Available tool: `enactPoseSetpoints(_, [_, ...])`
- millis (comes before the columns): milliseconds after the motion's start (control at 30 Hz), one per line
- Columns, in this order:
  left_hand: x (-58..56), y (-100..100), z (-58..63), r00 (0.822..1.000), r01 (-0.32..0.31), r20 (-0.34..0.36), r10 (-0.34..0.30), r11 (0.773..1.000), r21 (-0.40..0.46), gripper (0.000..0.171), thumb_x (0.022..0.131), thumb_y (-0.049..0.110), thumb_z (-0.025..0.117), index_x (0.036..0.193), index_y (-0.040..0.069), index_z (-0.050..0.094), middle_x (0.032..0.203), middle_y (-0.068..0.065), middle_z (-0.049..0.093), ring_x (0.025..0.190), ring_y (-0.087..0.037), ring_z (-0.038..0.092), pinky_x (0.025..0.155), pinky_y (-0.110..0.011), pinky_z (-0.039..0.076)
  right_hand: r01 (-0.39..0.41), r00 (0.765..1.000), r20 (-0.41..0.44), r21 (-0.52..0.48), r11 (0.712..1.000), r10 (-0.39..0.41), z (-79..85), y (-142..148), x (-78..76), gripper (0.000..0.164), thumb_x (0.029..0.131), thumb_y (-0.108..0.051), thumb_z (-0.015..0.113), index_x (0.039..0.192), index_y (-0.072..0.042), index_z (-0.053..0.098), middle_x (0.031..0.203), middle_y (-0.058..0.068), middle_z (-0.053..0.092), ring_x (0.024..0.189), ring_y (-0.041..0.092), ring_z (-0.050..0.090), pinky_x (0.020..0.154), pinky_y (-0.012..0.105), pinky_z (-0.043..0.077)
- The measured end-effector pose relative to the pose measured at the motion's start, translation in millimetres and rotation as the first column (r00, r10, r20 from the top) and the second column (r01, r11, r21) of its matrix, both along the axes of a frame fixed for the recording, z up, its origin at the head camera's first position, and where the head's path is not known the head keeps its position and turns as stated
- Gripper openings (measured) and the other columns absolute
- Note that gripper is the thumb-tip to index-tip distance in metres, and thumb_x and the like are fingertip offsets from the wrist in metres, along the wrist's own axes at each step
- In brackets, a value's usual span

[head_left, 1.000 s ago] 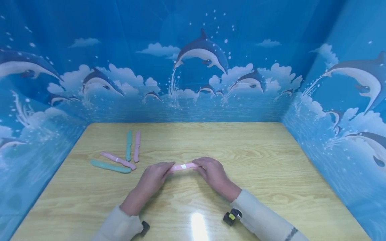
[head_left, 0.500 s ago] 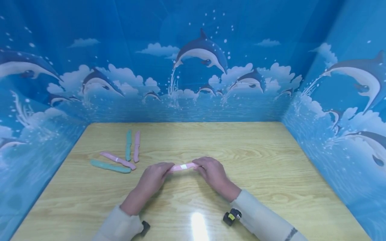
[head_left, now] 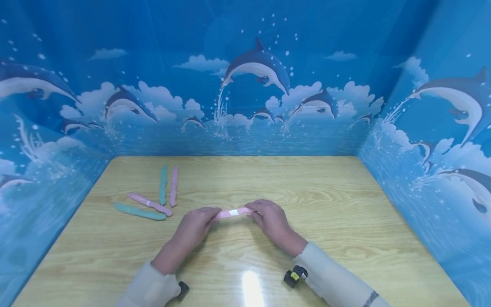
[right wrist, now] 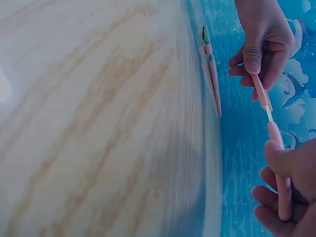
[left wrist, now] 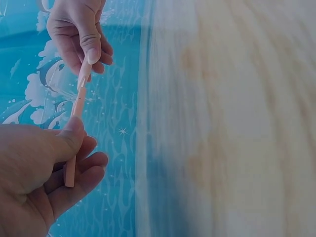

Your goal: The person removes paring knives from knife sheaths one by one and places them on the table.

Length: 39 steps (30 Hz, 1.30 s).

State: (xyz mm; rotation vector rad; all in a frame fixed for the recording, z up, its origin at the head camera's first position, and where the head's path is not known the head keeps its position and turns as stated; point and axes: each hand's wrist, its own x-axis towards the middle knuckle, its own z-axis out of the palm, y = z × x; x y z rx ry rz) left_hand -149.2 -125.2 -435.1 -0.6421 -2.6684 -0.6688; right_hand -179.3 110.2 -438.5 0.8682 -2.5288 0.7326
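In the head view, a pink fruit knife (head_left: 234,212) is held level over the table's middle. My left hand (head_left: 194,225) pinches its left end and my right hand (head_left: 270,221) its right end. The right wrist view shows a short bare stretch of pale blade (right wrist: 269,113) between the two pink pieces. There, my right fingers curl round the rounded handle (right wrist: 284,202), while the left thumb and fingers pinch the sheath (right wrist: 263,97). Seen from the left wrist, the sheath's squared end (left wrist: 69,177) pokes out below the left thumb.
Left on the wooden table (head_left: 326,192) lie two teal knives, one upright in view (head_left: 163,185) and one slanted (head_left: 140,211). Beside them are two pink knives, one upright (head_left: 174,186), one slanted (head_left: 149,204). A dolphin-print curtain (head_left: 245,128) encloses the back and sides.
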Motion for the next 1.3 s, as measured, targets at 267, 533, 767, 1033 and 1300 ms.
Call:
enactPoseSetpoints(267, [-0.2, -1.9, -0.9, 1.0, 0.009, -0.011, -0.009, 1.0, 0.001, 0.021, 0.082, 0.008, 0.071, 0.102, 0.004, 0.068, 0.099, -0.015, 0.073, 0.091, -0.028, 0.068, 0.079, -0.04, 0.058, -0.008, 1.0, 0.012, -0.007, 1.0, 0.008, -0.6, -0.4, 1.1, 0.022, 0.08, -0.015, 0.074, 0.102, -0.013, 0.072, 0.095, 0.006, 0.074, 0.086, 0.018, 0.068, 0.077, 0.035, 0.059])
enactPoseSetpoints(533, [0.3, -1.5, -0.9, 1.0, 0.003, 0.006, -0.003, 1.0, -0.005, 0.02, 0.083, 0.009, 0.07, 0.103, 0.004, 0.068, 0.099, -0.015, 0.073, 0.092, -0.028, 0.068, 0.079, -0.041, 0.058, 0.003, 1.0, 0.004, -0.017, 1.0, -0.003, -0.8, 0.2, 0.7, 0.023, 0.078, -0.014, 0.076, 0.1, -0.012, 0.072, 0.093, 0.005, 0.074, 0.085, 0.018, 0.067, 0.075, 0.035, 0.059])
enactPoseSetpoints(767, [0.4, -0.9, -0.7, 1.0, -0.003, 0.027, 0.003, 1.0, -0.007, 0.02, 0.083, 0.01, 0.07, 0.103, 0.005, 0.068, 0.1, -0.015, 0.073, 0.093, -0.028, 0.068, 0.08, -0.041, 0.058, -0.019, 1.0, -0.012, -0.026, 0.999, 0.019, -2.3, 2.1, -0.2, 0.024, 0.076, -0.01, 0.077, 0.1, -0.01, 0.072, 0.092, 0.007, 0.074, 0.084, 0.019, 0.068, 0.078, 0.036, 0.058])
enactPoseSetpoints(1033, [0.4, 0.3, -0.3, 0.999, -0.01, 0.034, 0.01, 1.0, -0.009, 0.02, 0.083, 0.009, 0.071, 0.103, 0.005, 0.068, 0.1, -0.015, 0.073, 0.092, -0.028, 0.068, 0.079, -0.04, 0.058, -0.01, 1.0, -0.01, -0.021, 1.0, 0.01, -2.9, 4.6, -0.2, 0.025, 0.076, -0.012, 0.077, 0.1, -0.01, 0.072, 0.092, 0.007, 0.075, 0.082, 0.019, 0.068, 0.079, 0.041, 0.056])
enactPoseSetpoints(1300, [0.2, 0.3, -0.6, 0.999, -0.025, 0.047, 0.026, 0.999, -0.023, 0.022, 0.083, 0.011, 0.071, 0.105, 0.006, 0.068, 0.103, -0.015, 0.072, 0.094, -0.029, 0.067, 0.082, -0.042, 0.057, 0.005, 1.0, 0.001, -0.019, 1.0, -0.005, -2.3, 6.9, 1.0, 0.026, 0.075, -0.013, 0.078, 0.1, -0.012, 0.072, 0.092, 0.005, 0.075, 0.081, 0.018, 0.068, 0.077, 0.041, 0.055])
